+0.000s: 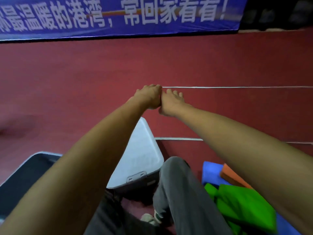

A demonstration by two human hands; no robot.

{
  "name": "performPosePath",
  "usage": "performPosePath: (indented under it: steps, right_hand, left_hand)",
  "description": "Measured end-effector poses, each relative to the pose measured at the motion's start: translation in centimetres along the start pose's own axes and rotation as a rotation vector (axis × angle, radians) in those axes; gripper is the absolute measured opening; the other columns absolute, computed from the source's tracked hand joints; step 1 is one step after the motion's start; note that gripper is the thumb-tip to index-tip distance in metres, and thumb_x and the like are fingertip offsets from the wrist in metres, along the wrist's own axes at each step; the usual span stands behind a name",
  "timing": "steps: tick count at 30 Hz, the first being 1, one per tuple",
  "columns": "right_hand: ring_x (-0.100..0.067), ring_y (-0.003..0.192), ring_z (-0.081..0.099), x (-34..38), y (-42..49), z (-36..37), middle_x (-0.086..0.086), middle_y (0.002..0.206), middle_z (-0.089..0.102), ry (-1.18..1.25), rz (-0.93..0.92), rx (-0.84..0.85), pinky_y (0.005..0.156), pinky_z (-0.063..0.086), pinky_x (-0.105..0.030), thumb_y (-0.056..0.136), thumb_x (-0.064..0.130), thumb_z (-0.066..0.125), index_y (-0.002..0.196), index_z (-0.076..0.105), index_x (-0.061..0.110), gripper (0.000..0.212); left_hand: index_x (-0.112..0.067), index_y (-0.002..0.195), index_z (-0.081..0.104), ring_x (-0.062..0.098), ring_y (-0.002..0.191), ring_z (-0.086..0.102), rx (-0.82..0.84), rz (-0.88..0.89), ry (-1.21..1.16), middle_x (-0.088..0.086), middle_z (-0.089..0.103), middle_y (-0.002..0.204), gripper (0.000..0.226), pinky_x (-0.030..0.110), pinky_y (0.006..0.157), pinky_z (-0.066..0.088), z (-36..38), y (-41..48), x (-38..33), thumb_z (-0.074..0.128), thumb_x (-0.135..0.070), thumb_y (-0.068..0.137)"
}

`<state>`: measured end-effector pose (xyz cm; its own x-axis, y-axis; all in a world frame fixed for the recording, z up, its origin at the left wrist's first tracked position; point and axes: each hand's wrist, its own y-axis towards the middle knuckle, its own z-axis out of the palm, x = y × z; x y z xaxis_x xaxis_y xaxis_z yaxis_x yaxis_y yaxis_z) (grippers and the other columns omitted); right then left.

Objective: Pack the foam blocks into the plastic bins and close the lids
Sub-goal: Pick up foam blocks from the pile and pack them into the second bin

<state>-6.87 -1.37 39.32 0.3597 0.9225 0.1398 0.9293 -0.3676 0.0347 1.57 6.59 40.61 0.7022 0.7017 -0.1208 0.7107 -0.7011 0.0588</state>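
Note:
Both my arms stretch forward over the red floor, and the hands meet in the air. My left hand (149,96) has its fingers curled and holds nothing I can see. My right hand (171,102) touches it side by side, with its fingers loosely extended. Below my arms, a bin with a pale grey lid (140,153) stands closed, its latch facing me. At the lower left, a dark open bin (28,170) is partly hidden by my left arm. Foam blocks lie at the lower right: green (243,206), blue (211,172) and orange (232,176).
My leg in grey trousers (179,192) and a shoe (150,218) are between the closed bin and the foam pile. White lines (237,87) cross the red floor. A blue banner (118,17) runs along the far wall.

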Motion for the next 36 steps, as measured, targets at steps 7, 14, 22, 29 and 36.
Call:
performPosePath:
  steps: [7,14,22,29,36]
  right_hand:
    - [-0.037,0.131,0.041,-7.9,-9.4,-5.0,-0.014,0.136,0.047,-0.117,0.211,-0.127,0.112,0.028,-0.051,0.081,0.032,0.064,0.136,0.047,0.014,0.060]
    - [-0.040,0.136,0.036,-17.5,-14.8,-6.7,-0.016,0.143,0.043,-0.117,0.489,-0.164,0.117,0.018,-0.058,0.081,0.036,0.068,0.140,0.044,0.013,0.068]
    - [-0.038,0.135,0.037,-27.6,-16.7,-3.6,-0.014,0.143,0.042,-0.108,0.605,-0.159,0.118,0.015,-0.059,0.085,0.036,0.066,0.140,0.042,0.014,0.064]
    - [-0.034,0.131,0.041,-35.4,-17.4,3.9,-0.009,0.137,0.046,-0.119,0.673,-0.081,0.118,0.015,-0.058,0.081,0.040,0.068,0.137,0.044,0.019,0.064]
    - [-0.035,0.134,0.038,-40.6,-16.4,9.4,-0.010,0.142,0.042,0.015,0.741,-0.021,0.117,0.015,-0.056,0.081,0.040,0.070,0.141,0.040,0.018,0.071]
  left_hand:
    - [-0.021,0.145,0.045,0.034,0.133,0.047,0.003,0.162,-0.093,0.011,0.049,0.145,0.066,0.054,0.106,0.041,0.5,-3.3,-9.5,0.066,-0.041,0.086]
    - [-0.022,0.149,0.040,0.029,0.139,0.041,0.009,0.346,-0.080,0.007,0.043,0.152,0.071,0.052,0.110,0.038,1.5,-2.9,-19.9,0.066,-0.044,0.087]
    - [-0.024,0.152,0.035,0.028,0.146,0.029,0.011,0.501,-0.035,0.004,0.036,0.157,0.070,0.055,0.117,0.027,5.6,-1.0,-30.7,0.062,-0.040,0.089]
    - [-0.023,0.152,0.033,0.027,0.149,0.023,0.091,0.568,0.016,0.003,0.033,0.158,0.067,0.053,0.119,0.022,13.5,0.5,-36.1,0.057,-0.036,0.091]
    - [-0.020,0.149,0.035,0.029,0.149,0.023,0.213,0.595,0.044,0.003,0.036,0.155,0.065,0.054,0.118,0.023,20.9,3.3,-39.3,0.059,-0.033,0.090]
